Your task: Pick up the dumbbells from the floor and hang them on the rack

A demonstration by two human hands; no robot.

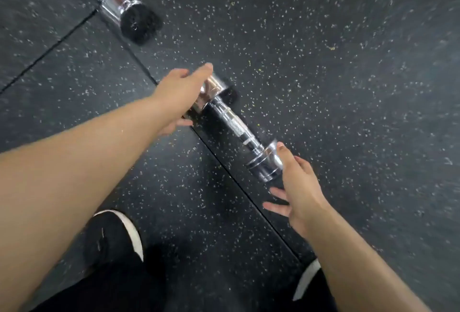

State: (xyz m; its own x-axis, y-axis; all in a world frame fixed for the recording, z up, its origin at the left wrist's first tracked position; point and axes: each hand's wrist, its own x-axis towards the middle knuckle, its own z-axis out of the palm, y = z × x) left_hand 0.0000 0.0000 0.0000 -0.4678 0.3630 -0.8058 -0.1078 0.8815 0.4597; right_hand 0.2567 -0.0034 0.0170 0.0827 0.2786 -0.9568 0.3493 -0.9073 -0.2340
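One dumbbell [235, 126] along floor seam [236, 181], left hand [181, 92] and right hand [298, 187] splay-fingered at its ends.

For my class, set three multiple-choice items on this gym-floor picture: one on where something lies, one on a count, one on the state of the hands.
1. Where does the far dumbbell lie?
A. on the floor, upper left
B. on a bench
C. on a table

2. How many dumbbells show?
A. one
B. two
C. four

3. How are the left hand and right hand?
A. clenched fists
B. gripping the middle of the handle
C. open, one at each end of the near dumbbell

Answers:
1 A, it lies at the top left, beyond the near one.
2 B, one is near and one far.
3 C, the fingers are straight and the handle is bare.
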